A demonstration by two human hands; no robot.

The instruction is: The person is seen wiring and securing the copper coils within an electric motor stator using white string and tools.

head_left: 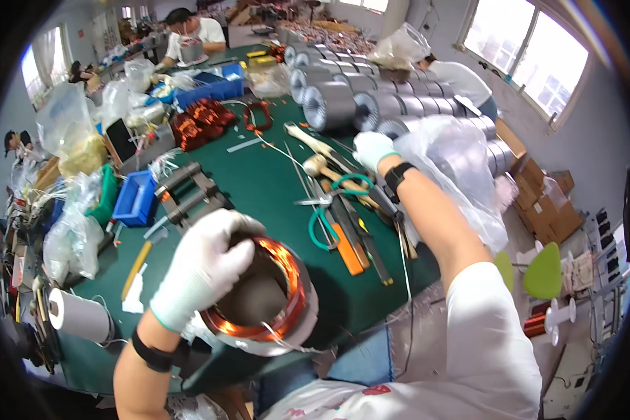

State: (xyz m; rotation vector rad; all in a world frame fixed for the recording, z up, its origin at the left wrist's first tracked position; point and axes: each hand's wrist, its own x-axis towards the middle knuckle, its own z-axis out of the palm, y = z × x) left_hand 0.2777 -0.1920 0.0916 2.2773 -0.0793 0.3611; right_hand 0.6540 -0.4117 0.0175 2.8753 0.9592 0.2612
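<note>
A motor stator [259, 294] with orange-brown copper windings round its open bore stands at the near edge of the green table. My left hand [213, 262], in a white glove, curls its fingers over the stator's left rim, the thumb reaching over the bore. Pale lacing cord [280, 337] hangs off its near side. My right hand [373, 149], also gloved, is stretched far to the right, beside the tools and a plastic bag. Its fingers look closed, and anything in them is hidden. Below it lie teal-handled scissors [322, 222], a mallet [316, 166] and an orange-handled tool [347, 250].
Rows of grey stator cores [329, 105] line the back right, next to a clear plastic bag [448, 161]. Left of centre are a dark metal fixture [194, 194], a blue bin [134, 198] and copper coils [201, 124]. A white thread spool [80, 316] lies near left. Another person [196, 35] works beyond.
</note>
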